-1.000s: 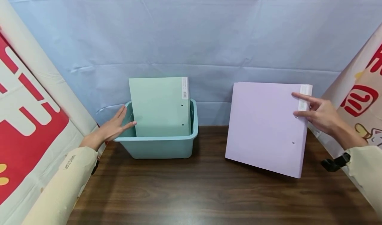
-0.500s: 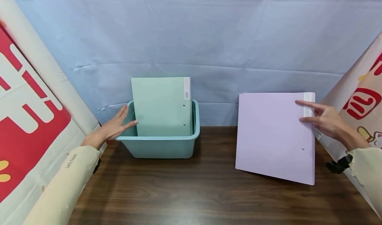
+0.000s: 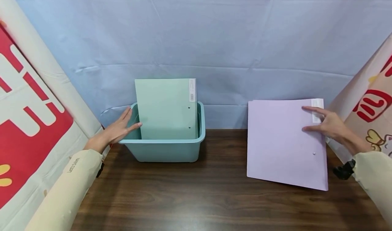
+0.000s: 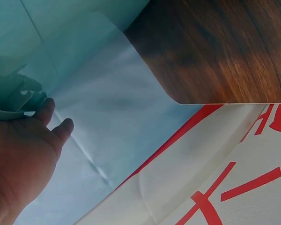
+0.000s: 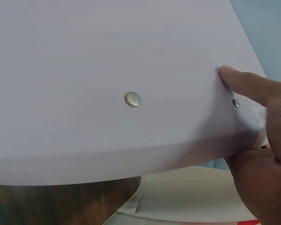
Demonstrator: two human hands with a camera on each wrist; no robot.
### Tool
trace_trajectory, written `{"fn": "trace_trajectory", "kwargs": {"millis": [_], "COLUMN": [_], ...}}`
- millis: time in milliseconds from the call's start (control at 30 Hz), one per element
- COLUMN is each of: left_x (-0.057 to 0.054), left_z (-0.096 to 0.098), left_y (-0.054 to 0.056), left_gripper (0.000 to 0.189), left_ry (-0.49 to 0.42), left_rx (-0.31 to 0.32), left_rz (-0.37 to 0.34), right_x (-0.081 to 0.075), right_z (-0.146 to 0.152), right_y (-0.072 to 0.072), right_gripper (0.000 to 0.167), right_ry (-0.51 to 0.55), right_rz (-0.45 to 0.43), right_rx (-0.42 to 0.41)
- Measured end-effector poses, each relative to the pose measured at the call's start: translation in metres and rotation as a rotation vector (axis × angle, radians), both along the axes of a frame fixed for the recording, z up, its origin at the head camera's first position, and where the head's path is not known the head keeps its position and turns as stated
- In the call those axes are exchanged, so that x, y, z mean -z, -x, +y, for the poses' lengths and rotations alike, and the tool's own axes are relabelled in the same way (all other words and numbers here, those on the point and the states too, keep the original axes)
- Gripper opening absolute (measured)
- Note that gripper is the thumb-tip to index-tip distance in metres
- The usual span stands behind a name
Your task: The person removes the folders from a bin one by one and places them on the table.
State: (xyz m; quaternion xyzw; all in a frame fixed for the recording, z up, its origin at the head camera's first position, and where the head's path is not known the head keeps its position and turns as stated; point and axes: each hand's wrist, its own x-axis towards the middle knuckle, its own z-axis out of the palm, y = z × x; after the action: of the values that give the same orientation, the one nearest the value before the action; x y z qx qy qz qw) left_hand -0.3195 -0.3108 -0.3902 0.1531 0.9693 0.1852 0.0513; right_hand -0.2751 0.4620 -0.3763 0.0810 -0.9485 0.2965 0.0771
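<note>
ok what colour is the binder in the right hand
The binder is pale purple, best seen in the head view.

From the head, we look forward and down over left grip [image 3: 117, 129] and right grip [image 3: 333, 125]. Left-wrist view: close, left grip at its edge, worktop [image 4: 215, 47] beyond. Right-wrist view: close, facing the purple binder [image 5: 61, 84] at right grip. Head view shares both grips, binder and worktop.
</note>
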Motion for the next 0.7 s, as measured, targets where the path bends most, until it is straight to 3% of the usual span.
{"fn": "trace_trajectory", "kwargs": {"millis": [167, 233, 500, 700], "left_x": [0.0, 0.0, 0.0, 0.001], "left_z": [0.0, 0.0, 0.0, 0.001], "left_y": [0.0, 0.0, -0.001, -0.001], "left_gripper": [0.092, 0.092, 0.089, 0.087], "left_ry": [-0.001, -0.003, -0.008, -0.005], "left_rx": [-0.002, -0.004, -0.009, -0.01], "left_rz": [-0.001, -0.002, 0.001, 0.009], "right_x": [0.012, 0.017, 0.026, 0.035], "right_z": [0.002, 0.003, 0.007, 0.014], "right_y": [0.005, 0.006, 0.008, 0.01], "right_gripper": [0.077, 0.077, 0.092, 0.096], "right_ry": [-0.071, -0.082, -0.12, -0.153], "right_rz": [0.146, 0.163, 0.02, -0.034], "right_rx": [-0.052, -0.046, 0.019, 0.036]}}
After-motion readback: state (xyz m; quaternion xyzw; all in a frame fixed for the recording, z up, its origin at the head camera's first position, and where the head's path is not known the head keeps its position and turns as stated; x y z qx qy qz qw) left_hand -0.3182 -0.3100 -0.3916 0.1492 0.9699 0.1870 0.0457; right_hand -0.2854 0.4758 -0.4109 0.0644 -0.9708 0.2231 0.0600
